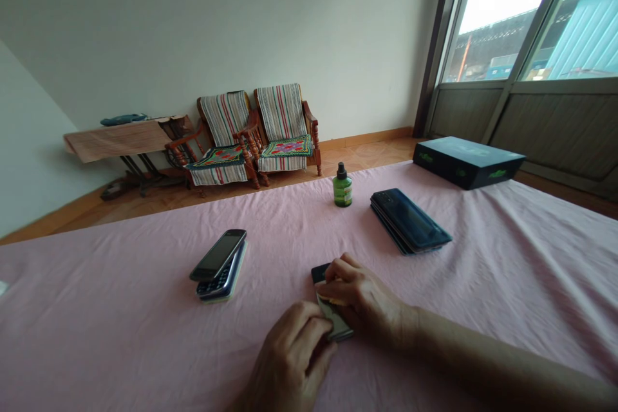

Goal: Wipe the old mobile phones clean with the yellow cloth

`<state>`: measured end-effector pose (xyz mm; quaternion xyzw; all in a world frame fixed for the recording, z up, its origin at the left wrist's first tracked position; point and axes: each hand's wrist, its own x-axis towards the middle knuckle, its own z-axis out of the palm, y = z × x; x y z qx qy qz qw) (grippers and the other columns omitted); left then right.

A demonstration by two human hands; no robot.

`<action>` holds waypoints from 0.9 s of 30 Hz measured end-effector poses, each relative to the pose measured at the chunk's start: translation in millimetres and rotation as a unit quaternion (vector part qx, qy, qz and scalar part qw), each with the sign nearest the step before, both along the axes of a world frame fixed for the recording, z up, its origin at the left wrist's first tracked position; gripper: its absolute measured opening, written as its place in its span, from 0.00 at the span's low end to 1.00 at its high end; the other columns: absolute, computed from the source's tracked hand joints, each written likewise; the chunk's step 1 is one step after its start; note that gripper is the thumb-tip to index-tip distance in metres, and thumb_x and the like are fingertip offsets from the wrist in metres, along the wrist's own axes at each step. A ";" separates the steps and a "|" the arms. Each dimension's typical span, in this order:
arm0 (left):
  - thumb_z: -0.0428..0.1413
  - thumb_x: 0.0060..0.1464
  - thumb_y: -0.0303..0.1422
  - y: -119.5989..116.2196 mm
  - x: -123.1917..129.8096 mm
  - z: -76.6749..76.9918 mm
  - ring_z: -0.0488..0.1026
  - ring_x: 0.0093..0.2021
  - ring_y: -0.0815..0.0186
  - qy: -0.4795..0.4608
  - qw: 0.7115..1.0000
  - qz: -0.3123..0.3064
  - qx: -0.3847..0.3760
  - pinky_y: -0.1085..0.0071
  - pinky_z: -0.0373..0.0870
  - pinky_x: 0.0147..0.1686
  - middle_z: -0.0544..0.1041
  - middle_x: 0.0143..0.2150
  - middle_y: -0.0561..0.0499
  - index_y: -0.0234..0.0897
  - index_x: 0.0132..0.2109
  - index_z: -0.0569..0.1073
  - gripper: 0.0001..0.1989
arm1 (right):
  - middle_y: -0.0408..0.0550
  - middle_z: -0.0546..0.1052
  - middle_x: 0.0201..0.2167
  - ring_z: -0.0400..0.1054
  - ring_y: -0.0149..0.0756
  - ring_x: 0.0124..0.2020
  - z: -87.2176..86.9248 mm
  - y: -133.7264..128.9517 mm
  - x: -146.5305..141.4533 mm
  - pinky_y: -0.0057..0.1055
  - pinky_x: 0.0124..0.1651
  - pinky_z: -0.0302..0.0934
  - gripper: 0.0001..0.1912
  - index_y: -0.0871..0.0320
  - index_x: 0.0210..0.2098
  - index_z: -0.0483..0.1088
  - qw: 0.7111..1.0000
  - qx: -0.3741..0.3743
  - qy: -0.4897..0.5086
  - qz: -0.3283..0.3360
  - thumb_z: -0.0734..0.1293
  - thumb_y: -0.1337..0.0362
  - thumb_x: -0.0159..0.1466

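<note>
Left hand (pixel 293 349): holding a dark-ended rectangular phone (pixel 342 322) by its near end
Right hand (pixel 364 299): bunched over a yellowish scrap (pixel 333 300)
Phone: flat, part-hidden beneath my fingers

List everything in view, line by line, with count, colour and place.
Flat rectangular phone: 1, dark-edged, under both hands
Small soft-looking scrap: 1, yellow, under right fingers
Left phone stack: 1, dark grey top, left on cloth
Right phone stack: 1, dark blue top, right on cloth
Black-capped bottle: 1, green, beyond phone
Flat rectangular box: 1, black, far right
Spread cloth: 1, pink, foreground
Wooden armchairs: 2, brown, striped covers, by wall
Draped stand: 1, peach cover, left of armchairs
Left hand: 1, phone's near end
Right hand: 1, over phone
</note>
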<state>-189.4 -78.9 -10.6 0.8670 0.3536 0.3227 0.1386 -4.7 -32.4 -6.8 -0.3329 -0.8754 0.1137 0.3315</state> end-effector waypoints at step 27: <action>0.59 0.45 0.16 1.5 -2.9 -3.2 0.70 0.49 0.58 0.007 0.994 0.065 -0.092 0.63 0.72 0.48 0.70 0.47 0.50 0.44 0.52 0.64 0.30 | 0.47 0.68 0.30 0.66 0.33 0.32 1.2 -36.2 13.6 0.30 0.33 0.59 0.12 0.58 0.31 0.76 0.945 -0.238 0.224 -0.015 0.60 0.71 0.58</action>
